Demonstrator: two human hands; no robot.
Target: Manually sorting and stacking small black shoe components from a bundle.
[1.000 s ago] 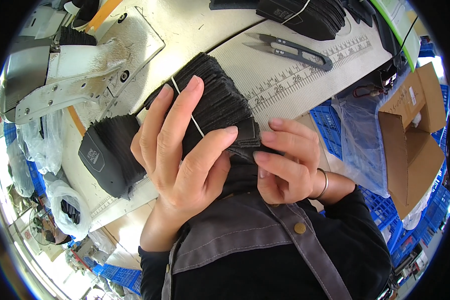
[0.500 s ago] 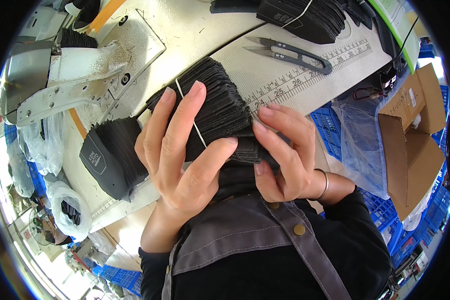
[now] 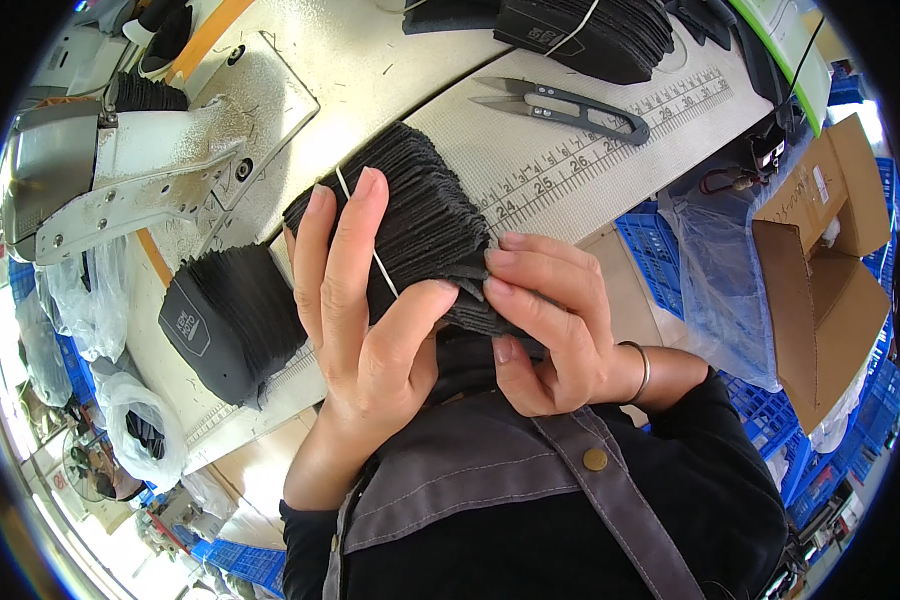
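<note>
A thick bundle of black fabric pieces (image 3: 420, 205), bound by a white elastic band, is tilted up between my hands at the table's near edge. My left hand (image 3: 360, 310) is closed round its left side, two fingers over the top beside the band and the thumb at the near edges. With its fingertips at the bundle's right end, my right hand (image 3: 560, 320) pinches the edges of the lowest pieces, which fan apart slightly. To the left stands a second stack of black pieces (image 3: 232, 320) with a pale print on its front piece.
Thread snips (image 3: 570, 108) lie on the table beside a printed ruler scale (image 3: 610, 150). Another banded black stack (image 3: 590, 35) is at the back. A metal machine arm (image 3: 140, 180) occupies the far left; an opened cardboard box (image 3: 820, 290) and blue crates (image 3: 650, 260) stand at right.
The lower pieces at the bundle's right end have spread apart near my left thumb. My right hand has shifted slightly left and down, its fingers closer to that thumb.
</note>
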